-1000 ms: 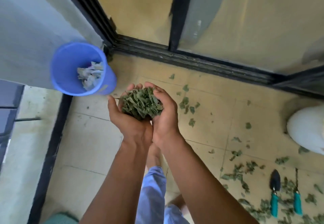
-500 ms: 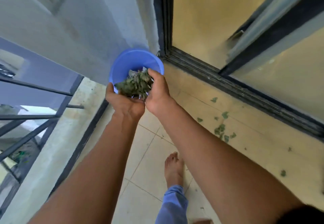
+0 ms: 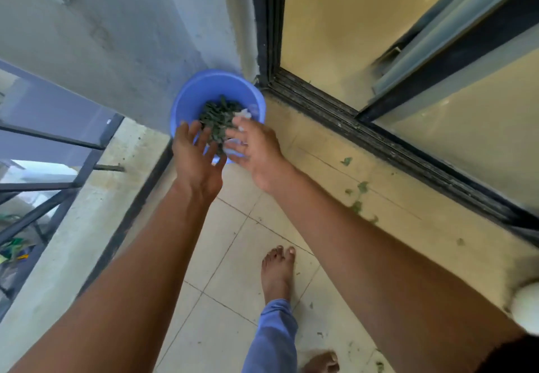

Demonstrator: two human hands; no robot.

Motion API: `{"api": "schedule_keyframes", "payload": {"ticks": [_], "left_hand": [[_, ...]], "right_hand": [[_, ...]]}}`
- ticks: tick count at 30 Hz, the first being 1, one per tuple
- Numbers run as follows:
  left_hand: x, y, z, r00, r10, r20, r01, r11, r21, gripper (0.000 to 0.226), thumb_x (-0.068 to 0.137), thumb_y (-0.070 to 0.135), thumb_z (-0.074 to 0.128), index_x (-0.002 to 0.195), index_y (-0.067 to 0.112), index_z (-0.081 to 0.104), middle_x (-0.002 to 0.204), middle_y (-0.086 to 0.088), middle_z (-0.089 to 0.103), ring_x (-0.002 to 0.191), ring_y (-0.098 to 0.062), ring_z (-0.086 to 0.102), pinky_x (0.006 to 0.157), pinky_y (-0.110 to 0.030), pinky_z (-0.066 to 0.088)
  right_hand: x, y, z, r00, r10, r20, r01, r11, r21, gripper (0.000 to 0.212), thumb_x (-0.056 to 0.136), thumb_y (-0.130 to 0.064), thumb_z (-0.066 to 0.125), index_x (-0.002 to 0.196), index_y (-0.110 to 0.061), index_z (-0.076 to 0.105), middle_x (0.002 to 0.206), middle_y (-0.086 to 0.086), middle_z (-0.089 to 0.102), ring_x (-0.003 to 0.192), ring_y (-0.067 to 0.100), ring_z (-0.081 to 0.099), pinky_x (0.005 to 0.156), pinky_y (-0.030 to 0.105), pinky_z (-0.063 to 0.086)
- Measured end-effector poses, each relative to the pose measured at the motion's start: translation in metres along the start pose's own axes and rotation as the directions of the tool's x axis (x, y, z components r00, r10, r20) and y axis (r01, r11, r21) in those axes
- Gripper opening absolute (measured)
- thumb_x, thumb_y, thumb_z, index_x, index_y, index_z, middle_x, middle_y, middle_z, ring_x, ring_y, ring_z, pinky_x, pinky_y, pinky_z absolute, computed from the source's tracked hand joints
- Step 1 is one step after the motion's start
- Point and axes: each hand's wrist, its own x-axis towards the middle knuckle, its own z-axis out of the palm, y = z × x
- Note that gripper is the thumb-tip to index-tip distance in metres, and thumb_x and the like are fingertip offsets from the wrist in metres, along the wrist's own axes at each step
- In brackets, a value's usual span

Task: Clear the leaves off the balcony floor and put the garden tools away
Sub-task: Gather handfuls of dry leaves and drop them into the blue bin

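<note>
Both hands are over the blue bucket (image 3: pixel 204 92), which stands in the far corner where the grey wall (image 3: pixel 122 37) meets the sliding door frame (image 3: pixel 335 110). The left hand (image 3: pixel 197 158) is spread wide, fingers straight, palm tipped toward the bucket mouth. The right hand (image 3: pixel 253 151) is open too, fingers splayed and a little blurred, nothing gripped in it. Between and just beyond them sits a dark green clump of leaves (image 3: pixel 220 114), inside the bucket's rim or dropping into it; I can't tell whether the last bits are touching the fingers. Some pale crumpled scraps (image 3: pixel 243 114) show beside the leaves in there.

So this handful looks delivered, and that's progress on the first half of the job. It isn't finished, though. Scattered leaf bits (image 3: pixel 360 190) lie on the tiled floor (image 3: pixel 233 256) to the right, along the door track, with a few more specks near the bare foot (image 3: pixel 277 273) and at the bottom edge. More scooping is needed, by my reckoning.

The garden tools are nowhere in this view, so I can't say where they lie or whether they're put away; count that half as open. A white rounded object (image 3: pixel 526 308) peeks in at the right edge. The balcony railing (image 3: pixel 58 168) runs down the left.
</note>
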Motion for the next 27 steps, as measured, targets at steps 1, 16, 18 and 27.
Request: {"api": "schedule_keyframes", "payload": {"ticks": [1,16,18,27], "left_hand": [[-0.001,-0.016,-0.004,0.999,-0.042,0.016,0.041,0.997,0.063,0.035,0.102,0.045,0.047,0.129,0.027,0.061,0.134,0.005,0.061,0.115,-0.017,0.061,0.094,-0.034,0.047],[-0.039,-0.318,-0.028,0.841,-0.538,-0.061,0.374,0.496,0.784,0.030,0.105,0.023,0.046,0.126,0.013,0.066,0.118,-0.010,0.073,0.109,-0.029,0.067,0.090,-0.037,0.052],[-0.027,-0.353,-0.028,0.847,-0.531,-0.042,0.300,0.409,0.862,0.024,0.105,0.024,0.049,0.118,0.017,0.068,0.108,-0.007,0.074,0.100,-0.026,0.066,0.083,-0.033,0.052],[0.019,-0.442,-0.047,0.883,-0.470,0.003,0.158,0.303,0.940,0.024,0.102,0.027,0.052,0.115,0.019,0.071,0.101,-0.002,0.077,0.090,-0.021,0.069,0.074,-0.032,0.052]], "right_hand": [[-0.007,0.016,-0.016,0.996,-0.069,-0.048,0.062,0.990,-0.123,0.010,0.098,-0.030,0.059,0.095,-0.026,0.067,0.108,0.013,0.071,0.081,0.020,0.066,0.066,0.030,0.051],[-0.044,0.204,-0.371,0.802,-0.346,-0.486,-0.285,0.494,-0.821,0.019,0.086,-0.016,0.063,0.102,-0.019,0.072,0.103,0.004,0.074,0.101,0.030,0.068,0.086,0.036,0.054],[-0.027,0.214,-0.405,0.796,-0.360,-0.487,-0.307,0.454,-0.836,0.021,0.087,-0.018,0.062,0.107,-0.020,0.070,0.108,0.006,0.072,0.104,0.031,0.066,0.088,0.038,0.054],[0.052,0.223,-0.461,0.827,-0.504,-0.249,-0.151,0.229,-0.962,0.040,0.092,-0.009,0.063,0.131,-0.015,0.056,0.129,0.015,0.054,0.110,0.038,0.059,0.085,0.040,0.051]]}}
